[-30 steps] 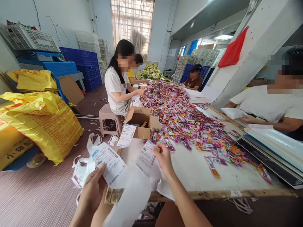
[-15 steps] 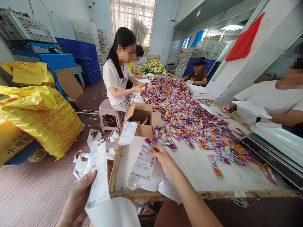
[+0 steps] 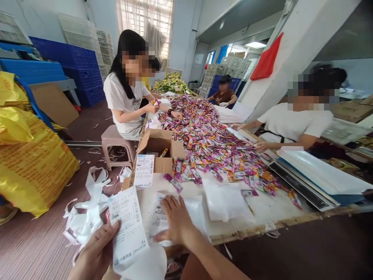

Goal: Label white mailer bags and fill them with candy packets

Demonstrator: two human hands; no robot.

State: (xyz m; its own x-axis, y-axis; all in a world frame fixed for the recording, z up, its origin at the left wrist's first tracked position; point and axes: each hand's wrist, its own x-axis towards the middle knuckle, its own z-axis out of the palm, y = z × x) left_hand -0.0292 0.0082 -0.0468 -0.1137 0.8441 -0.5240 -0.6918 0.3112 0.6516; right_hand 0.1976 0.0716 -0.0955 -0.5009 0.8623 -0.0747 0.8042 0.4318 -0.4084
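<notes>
In the head view, my left hand (image 3: 100,245) grips a printed shipping label (image 3: 128,225) between thumb and fingers. Below it hangs a white roll of label backing (image 3: 147,264), cut off by the lower edge. My right hand (image 3: 175,217) lies palm down with fingers spread on a white plastic mailing bag (image 3: 196,214) at the table's near edge. Partly under those fingers is a label (image 3: 157,217) on the bag. A second white bag (image 3: 223,198) lies just to the right. Another label (image 3: 144,171) hangs against the open cardboard box (image 3: 163,165).
Purple and orange snack packets (image 3: 204,128) are heaped along the table (image 3: 233,229). Co-workers sit on both sides, one on a stool (image 3: 118,142). Stacked white sheets or bags (image 3: 317,167) lie at right. Paper strips (image 3: 90,210) and a yellow sack (image 3: 37,163) are at left.
My right hand has gone from pinching a label's top corner to lying flat over it on the bag. A second white bag now lies at right. The view has swung right.
</notes>
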